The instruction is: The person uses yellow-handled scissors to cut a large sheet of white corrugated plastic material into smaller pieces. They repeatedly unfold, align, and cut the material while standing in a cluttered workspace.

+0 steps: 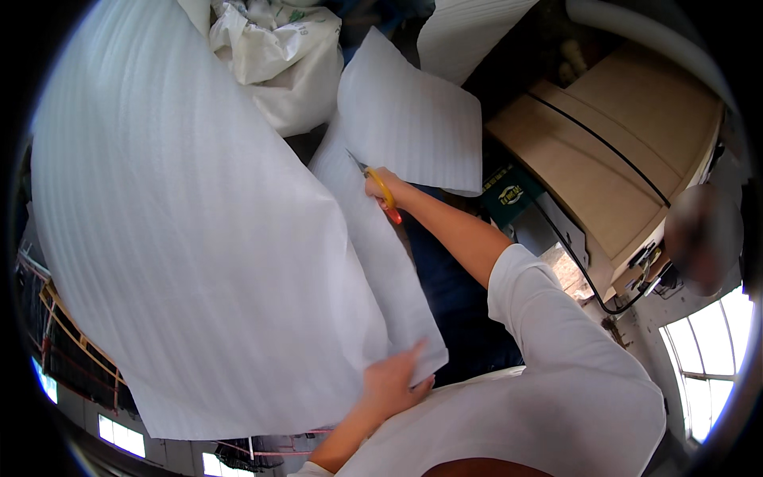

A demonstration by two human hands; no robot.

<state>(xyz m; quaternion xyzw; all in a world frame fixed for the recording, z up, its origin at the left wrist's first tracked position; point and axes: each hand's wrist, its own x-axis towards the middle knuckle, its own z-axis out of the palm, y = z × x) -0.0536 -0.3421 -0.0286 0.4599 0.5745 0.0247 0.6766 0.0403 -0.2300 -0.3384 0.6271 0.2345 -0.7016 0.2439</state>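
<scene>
My right hand [384, 186] is closed around scissors [378, 188] with yellow and red-orange handles. Their blades point up and left, over a white foam sheet [373, 230]. That strip of foam runs from the curled far piece down toward my body. My left hand [391, 383] rests at the strip's near end, beside the fold of the large foam sheet [214, 238]. Its thumb and forefinger are spread apart, and the fingertips are blurred. The large sheet spreads across the whole left side.
A white woven sack [290, 71] bulges beyond the foam. At the right stands a big tan cardboard box [628, 135] with a black strap or cord across it, next to a dark green box [505, 195]. Metal racks [79, 342] show at lower left, windows [707, 358] at right.
</scene>
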